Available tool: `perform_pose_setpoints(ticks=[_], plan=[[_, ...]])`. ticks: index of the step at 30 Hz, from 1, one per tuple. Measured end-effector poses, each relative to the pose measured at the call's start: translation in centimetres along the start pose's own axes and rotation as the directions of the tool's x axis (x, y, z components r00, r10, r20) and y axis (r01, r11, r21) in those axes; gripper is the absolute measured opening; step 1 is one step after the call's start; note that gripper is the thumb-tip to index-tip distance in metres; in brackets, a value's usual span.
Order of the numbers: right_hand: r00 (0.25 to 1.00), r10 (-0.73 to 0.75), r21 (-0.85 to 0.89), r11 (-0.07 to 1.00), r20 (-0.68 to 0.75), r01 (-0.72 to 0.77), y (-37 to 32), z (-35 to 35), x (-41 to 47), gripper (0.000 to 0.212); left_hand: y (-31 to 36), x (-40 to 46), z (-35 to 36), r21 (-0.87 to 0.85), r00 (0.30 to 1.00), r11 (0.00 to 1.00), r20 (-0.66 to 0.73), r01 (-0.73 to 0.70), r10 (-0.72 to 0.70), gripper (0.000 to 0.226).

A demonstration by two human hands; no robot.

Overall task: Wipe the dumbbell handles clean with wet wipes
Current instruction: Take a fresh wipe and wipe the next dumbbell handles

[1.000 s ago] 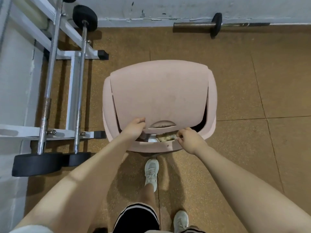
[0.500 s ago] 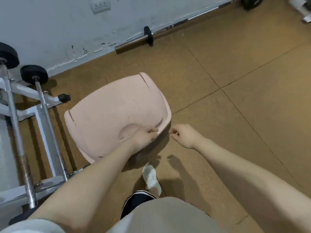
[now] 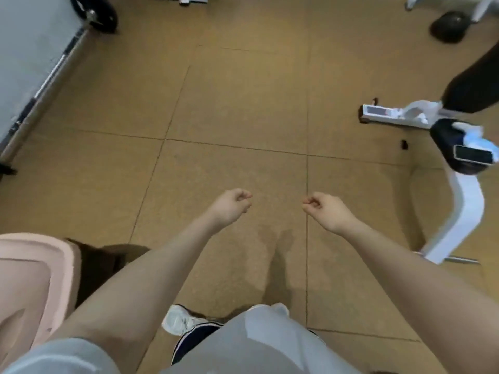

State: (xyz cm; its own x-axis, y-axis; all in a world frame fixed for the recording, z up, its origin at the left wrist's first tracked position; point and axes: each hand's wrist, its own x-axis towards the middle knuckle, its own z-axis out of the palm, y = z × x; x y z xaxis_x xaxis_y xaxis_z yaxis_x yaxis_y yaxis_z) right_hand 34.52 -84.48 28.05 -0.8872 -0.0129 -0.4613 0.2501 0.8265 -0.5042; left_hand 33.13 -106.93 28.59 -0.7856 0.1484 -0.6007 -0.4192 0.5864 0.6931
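Note:
My left hand [image 3: 231,207] and my right hand [image 3: 325,210] are held out in front of me over the brown floor, a little apart. The fingers of both are curled in and hold nothing. No wipe shows in either hand. A long steel bar [image 3: 46,85] with a black plate [image 3: 94,13] lies along the wall at the upper left. A round black weight [image 3: 449,27] sits on the floor at the upper right. On a black pad at the right lie a phone [image 3: 474,155] and a white-and-blue packet [image 3: 478,140]; what it holds I cannot tell.
The pink lidded bin [image 3: 32,276] stands at the lower left, beside my left arm. A white metal frame [image 3: 464,209] rises at the right, with a white floor bar [image 3: 397,117] behind it. Another person's dark-clad leg [image 3: 475,85] stands at the upper right.
I have turned right, away from the pink bin, which slid to the lower left. My left hand has let go of the bin's lid. Both hands now hover over the floor.

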Motion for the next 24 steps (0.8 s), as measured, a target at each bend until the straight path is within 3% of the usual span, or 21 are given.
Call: perform_pose_setpoints(ticks=[5,12,18,24], plan=[[0.965,0.214,0.089,0.975,-0.150,-0.202,13.3,-8.8,-4.1,0.026,10.5,3.9,10.5,0.094,0.974,0.986,0.194,-0.141,0.121,0.029],[0.843,0.450,0.304,0.880,-0.296,-0.364,26.9,-17.4,-7.6,0.027,25.0,8.1,24.9,0.243,0.864,0.885,0.425,-0.396,0.270,0.027],[0.753,0.555,0.407,0.816,-0.352,-0.411,37.0,-23.9,-5.3,0.021,34.4,14.7,36.8,0.309,0.760,0.791,0.588,-0.528,0.277,0.028],[0.720,0.637,0.483,0.739,-0.274,-0.469,46.3,-32.4,-2.0,0.025,45.6,22.1,46.8,0.388,0.736,0.751,0.650,-0.534,0.187,0.030]])
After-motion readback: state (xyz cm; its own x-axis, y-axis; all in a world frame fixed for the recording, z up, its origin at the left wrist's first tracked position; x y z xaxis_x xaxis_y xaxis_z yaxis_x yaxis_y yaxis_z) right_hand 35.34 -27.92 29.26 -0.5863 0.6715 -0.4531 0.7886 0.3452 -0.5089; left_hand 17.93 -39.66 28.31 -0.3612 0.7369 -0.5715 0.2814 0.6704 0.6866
